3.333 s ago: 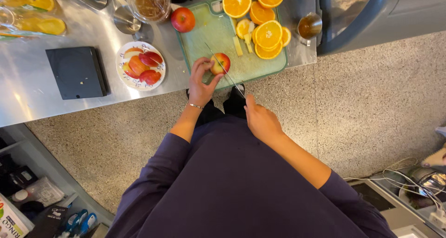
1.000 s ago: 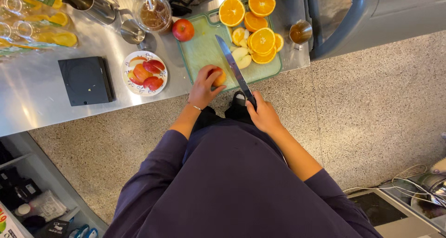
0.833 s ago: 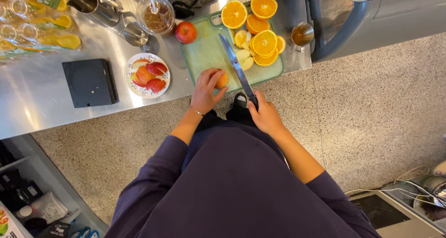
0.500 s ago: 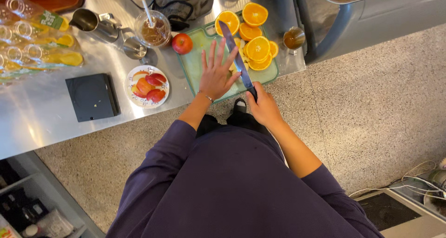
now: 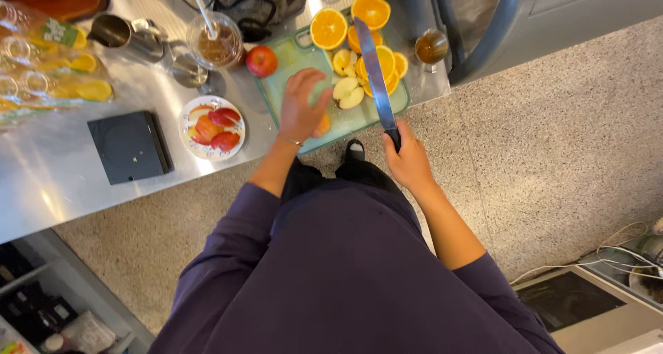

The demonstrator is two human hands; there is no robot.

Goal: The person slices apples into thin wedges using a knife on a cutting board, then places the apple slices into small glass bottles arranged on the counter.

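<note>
On the steel table (image 5: 48, 181) lies a green cutting board (image 5: 286, 84) with orange halves (image 5: 328, 28). The right hand (image 5: 409, 162) grips a long knife (image 5: 373, 71). The left hand (image 5: 302, 105), fingers loosely spread, covers an apple piece (image 5: 322, 125) beside cut apple quarters (image 5: 347, 91).

Bright, even light (counter glare)

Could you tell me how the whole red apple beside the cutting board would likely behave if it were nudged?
The whole red apple looks round and uncut, so it would probably roll rather than slide on the smooth metal counter. Its glossy skin suggests a slightly slippery grip. It sits close to the cutting board, whose edge might stop it.
</note>
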